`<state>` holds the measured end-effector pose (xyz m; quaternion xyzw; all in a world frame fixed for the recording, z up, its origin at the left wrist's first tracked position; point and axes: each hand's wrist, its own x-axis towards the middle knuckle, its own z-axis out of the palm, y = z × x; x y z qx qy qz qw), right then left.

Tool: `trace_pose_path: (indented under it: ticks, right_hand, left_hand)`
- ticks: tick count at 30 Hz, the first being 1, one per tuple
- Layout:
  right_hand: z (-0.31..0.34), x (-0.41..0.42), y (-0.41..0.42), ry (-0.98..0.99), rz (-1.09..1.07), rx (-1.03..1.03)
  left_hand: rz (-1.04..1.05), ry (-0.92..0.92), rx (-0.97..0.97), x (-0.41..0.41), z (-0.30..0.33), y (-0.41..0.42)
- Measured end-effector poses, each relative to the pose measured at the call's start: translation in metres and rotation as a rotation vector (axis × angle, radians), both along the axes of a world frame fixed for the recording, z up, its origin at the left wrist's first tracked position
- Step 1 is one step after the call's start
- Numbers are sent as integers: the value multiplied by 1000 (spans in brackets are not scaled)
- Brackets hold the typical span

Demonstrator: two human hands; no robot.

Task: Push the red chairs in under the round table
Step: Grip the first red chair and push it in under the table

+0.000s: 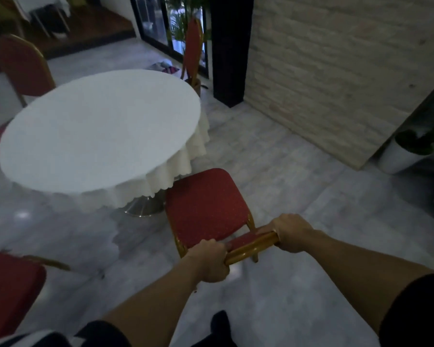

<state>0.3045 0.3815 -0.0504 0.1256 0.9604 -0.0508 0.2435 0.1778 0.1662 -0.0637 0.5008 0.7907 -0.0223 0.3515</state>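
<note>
A red padded chair (206,206) with a gold frame stands at the near right edge of the round table (98,131), which wears a white cloth. The seat's front corner meets the hanging cloth. My left hand (209,259) and my right hand (290,232) both grip the top rail of its backrest. Another red chair (20,63) sits at the table's far left, one more (193,51) stands beyond the table's far side, and a red chair (10,289) is at the lower left, apart from the table.
A pale brick wall (336,71) runs along the right, with a dark pillar (229,46) at its end. A potted plant in a white pot (401,156) stands at the far right. The floor is grey marble tile. Glass doors lie behind the table.
</note>
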Motion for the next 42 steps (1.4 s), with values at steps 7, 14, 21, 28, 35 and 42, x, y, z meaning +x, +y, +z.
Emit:
trace_pose_path:
  ticks: [7, 14, 21, 28, 35, 42]
  right_hand:
    - [-4, -73, 80, -11, 156, 6]
    - [-18, -147, 126, 12, 275, 25]
    - [-5, -215, 149, 22, 424, -72]
    - [-1, -281, 160, 40, 494, -126]
    - [-12, -282, 175, -43, 557, -168]
    - [30, -333, 221, -424, 342, -420]
  left_hand:
    - [135, -21, -63, -32, 4, 64]
    - [395, -22, -181, -62, 12, 104]
    - [681, -71, -153, -103, 13, 129]
    - [828, -122, -112, -151, 6, 138]
    - [787, -159, -199, -151, 1, 142]
    - [637, -262, -435, -222, 66, 188]
